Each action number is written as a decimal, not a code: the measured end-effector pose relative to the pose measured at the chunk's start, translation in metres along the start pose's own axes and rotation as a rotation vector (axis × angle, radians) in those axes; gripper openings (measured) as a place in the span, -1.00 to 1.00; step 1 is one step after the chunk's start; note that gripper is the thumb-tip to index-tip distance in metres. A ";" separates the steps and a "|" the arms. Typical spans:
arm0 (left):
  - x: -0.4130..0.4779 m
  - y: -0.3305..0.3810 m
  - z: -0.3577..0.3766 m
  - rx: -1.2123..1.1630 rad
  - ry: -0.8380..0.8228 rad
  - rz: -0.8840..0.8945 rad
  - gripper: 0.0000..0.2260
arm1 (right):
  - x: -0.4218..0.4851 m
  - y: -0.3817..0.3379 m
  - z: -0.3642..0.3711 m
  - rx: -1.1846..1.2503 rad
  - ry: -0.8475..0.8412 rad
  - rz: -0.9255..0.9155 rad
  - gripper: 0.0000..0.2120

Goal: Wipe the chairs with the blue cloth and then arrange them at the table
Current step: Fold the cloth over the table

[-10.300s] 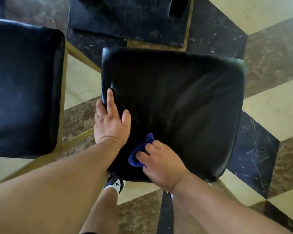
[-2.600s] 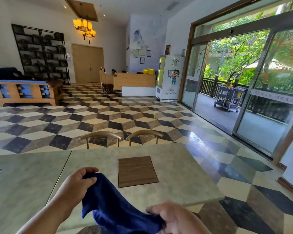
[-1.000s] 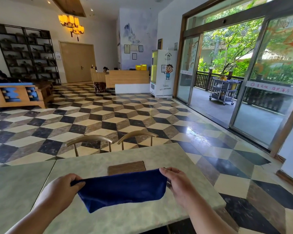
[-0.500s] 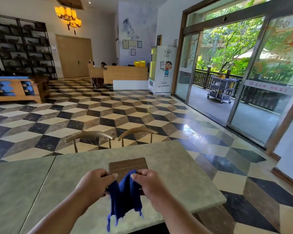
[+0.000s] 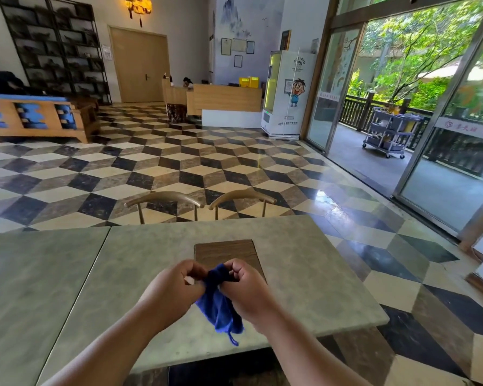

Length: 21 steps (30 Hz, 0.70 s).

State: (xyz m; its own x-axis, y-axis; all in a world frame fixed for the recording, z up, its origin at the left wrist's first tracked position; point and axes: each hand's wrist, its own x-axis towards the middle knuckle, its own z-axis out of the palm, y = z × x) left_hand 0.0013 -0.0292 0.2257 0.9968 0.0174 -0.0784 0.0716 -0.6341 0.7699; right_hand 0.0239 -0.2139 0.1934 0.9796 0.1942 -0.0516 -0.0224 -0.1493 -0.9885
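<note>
My left grip (image 5: 176, 291) and right grip (image 5: 246, 291) are both pinching the blue cloth (image 5: 219, 307). I am holding it over the bench (image 5: 304, 274).

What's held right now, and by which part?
The cloth, bunched: both the left hand and the right hand pinch its top edge, and the rest hangs above the table.

Landmark: wooden desk (image 5: 226, 100). 2 yellow boxes (image 5: 248, 82) sit on its right end. A white cabinet (image 5: 287, 93) with a cartoon figure stands just right of the desk. Frames (image 5: 237, 48) hang on the wall above it. Double door (image 5: 140, 65) left of desk, dark shelf (image 5: 53, 48) further left. Wooden bench (image 5: 34, 118) far left. Grey cart (image 5: 391, 132) well right, outdoors. Cube-patterned floor (image 5: 179, 168) in front of desk.
</note>
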 end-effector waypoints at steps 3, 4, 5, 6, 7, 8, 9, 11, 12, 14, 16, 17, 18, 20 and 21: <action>0.005 -0.029 0.005 0.193 -0.061 -0.035 -0.38 | 0.003 0.014 0.007 0.053 -0.017 0.008 -0.75; 0.008 -0.039 0.007 0.235 -0.119 -0.058 -0.27 | 0.005 0.019 0.009 0.063 -0.028 0.013 -0.75; 0.010 -0.048 0.010 0.253 -0.165 -0.074 -0.26 | 0.007 0.024 0.010 0.063 -0.038 0.020 -0.75; 0.013 -0.057 0.012 0.248 -0.182 -0.082 -0.37 | 0.010 0.030 0.009 0.052 -0.042 0.028 -0.76; 0.017 -0.066 0.014 0.235 -0.181 -0.092 -0.54 | 0.013 0.037 0.007 0.031 -0.036 0.034 -0.77; 0.021 -0.074 0.016 0.228 -0.169 -0.108 -0.71 | 0.017 0.046 0.004 -0.008 -0.022 0.039 -0.79; 0.024 -0.081 0.018 0.222 -0.156 -0.121 -0.80 | 0.020 0.055 0.001 -0.063 -0.006 0.043 -0.80; 0.032 -0.096 0.024 0.184 -0.133 -0.133 -0.85 | 0.027 0.077 -0.004 -0.190 0.037 0.062 -0.83; 0.036 -0.102 0.029 0.169 -0.123 -0.135 -0.85 | 0.030 0.089 -0.005 -0.258 0.064 0.075 -0.85; 0.045 -0.117 0.042 0.170 -0.114 -0.149 -0.84 | 0.036 0.113 -0.003 -0.402 0.113 0.100 -0.89; 0.056 -0.135 0.060 0.192 -0.118 -0.160 -0.84 | 0.042 0.137 0.002 -0.472 0.148 0.138 -0.90; 0.061 -0.145 0.069 0.204 -0.121 -0.168 -0.84 | 0.045 0.150 0.006 -0.475 0.161 0.168 -0.90; 0.067 -0.156 0.079 0.210 -0.123 -0.179 -0.84 | 0.049 0.163 0.009 -0.467 0.164 0.201 -0.90; 0.077 -0.178 0.098 0.216 -0.137 -0.222 -0.85 | 0.056 0.189 0.016 -0.401 0.161 0.298 -0.92; 0.083 -0.189 0.108 0.218 -0.144 -0.244 -0.85 | 0.060 0.201 0.019 -0.354 0.164 0.357 -0.93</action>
State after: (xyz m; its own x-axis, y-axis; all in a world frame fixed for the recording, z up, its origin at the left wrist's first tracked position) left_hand 0.0661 0.0086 0.0053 0.9349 0.0893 -0.3435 0.2818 -0.7753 0.5653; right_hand 0.0741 -0.2135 -0.0110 0.9421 -0.0788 -0.3258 -0.3199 -0.5019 -0.8036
